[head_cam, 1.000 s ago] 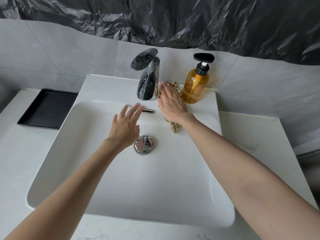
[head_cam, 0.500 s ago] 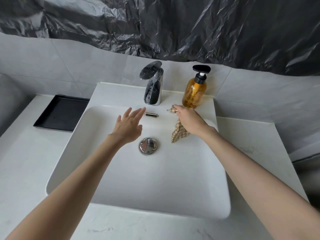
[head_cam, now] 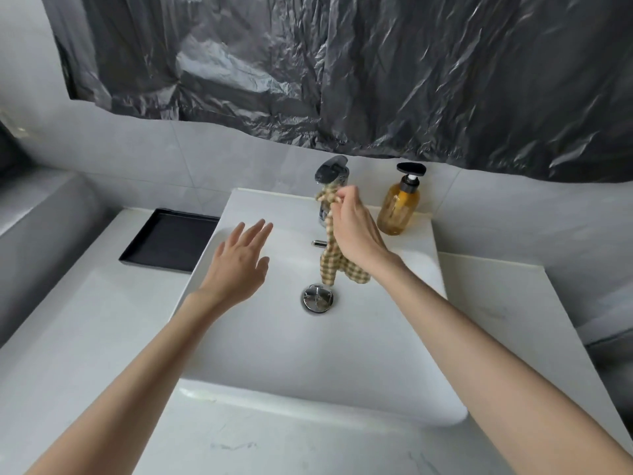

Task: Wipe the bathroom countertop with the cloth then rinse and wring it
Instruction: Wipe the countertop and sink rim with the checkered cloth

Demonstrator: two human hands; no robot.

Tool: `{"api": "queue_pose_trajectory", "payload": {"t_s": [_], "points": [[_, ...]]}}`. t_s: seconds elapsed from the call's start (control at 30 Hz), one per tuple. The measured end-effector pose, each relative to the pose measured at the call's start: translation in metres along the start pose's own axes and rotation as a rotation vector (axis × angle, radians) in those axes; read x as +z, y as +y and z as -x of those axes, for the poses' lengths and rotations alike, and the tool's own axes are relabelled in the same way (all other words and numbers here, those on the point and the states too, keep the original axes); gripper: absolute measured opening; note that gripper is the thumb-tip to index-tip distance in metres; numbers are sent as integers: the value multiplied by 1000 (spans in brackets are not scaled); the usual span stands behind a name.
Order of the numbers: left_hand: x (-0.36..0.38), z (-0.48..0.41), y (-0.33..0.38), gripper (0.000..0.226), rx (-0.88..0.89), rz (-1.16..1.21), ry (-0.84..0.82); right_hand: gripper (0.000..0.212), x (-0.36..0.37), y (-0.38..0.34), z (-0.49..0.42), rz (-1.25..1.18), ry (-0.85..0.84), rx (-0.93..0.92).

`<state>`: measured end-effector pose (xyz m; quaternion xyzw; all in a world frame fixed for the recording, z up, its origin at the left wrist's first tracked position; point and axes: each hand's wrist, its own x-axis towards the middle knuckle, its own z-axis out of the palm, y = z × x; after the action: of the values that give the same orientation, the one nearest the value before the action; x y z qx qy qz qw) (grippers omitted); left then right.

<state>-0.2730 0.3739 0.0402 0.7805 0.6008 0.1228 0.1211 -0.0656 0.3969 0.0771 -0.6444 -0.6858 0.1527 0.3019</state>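
Observation:
My right hand (head_cam: 356, 231) pinches a beige checked cloth (head_cam: 330, 258) by its top end and holds it up in front of the chrome tap (head_cam: 331, 176). The cloth hangs down in a twisted strip over the white sink basin (head_cam: 308, 354), its lower end just above the chrome drain plug (head_cam: 317, 298). My left hand (head_cam: 239, 265) hovers over the left part of the basin, palm down, fingers spread, holding nothing. No water is seen running from the tap. The white marble countertop (head_cam: 78, 344) surrounds the sink.
An amber soap pump bottle (head_cam: 399, 207) stands on the sink ledge right of the tap, close to my right hand. A black tray (head_cam: 168, 240) lies on the counter at the back left. Crumpled black plastic sheeting (head_cam: 342, 70) covers the wall above.
My right hand went from pressing flat on the cloth on the sink ledge to gripping it and lifting it up before the tap. My left hand stayed over the basin. The view pulled back.

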Motion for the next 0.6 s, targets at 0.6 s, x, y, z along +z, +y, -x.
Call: {"api": "queue_pose_trajectory", "payload": {"t_s": [0.6], "points": [[-9,5,-66,59,54,-9,-94,52,46,2,17,527,103,-71]]}}
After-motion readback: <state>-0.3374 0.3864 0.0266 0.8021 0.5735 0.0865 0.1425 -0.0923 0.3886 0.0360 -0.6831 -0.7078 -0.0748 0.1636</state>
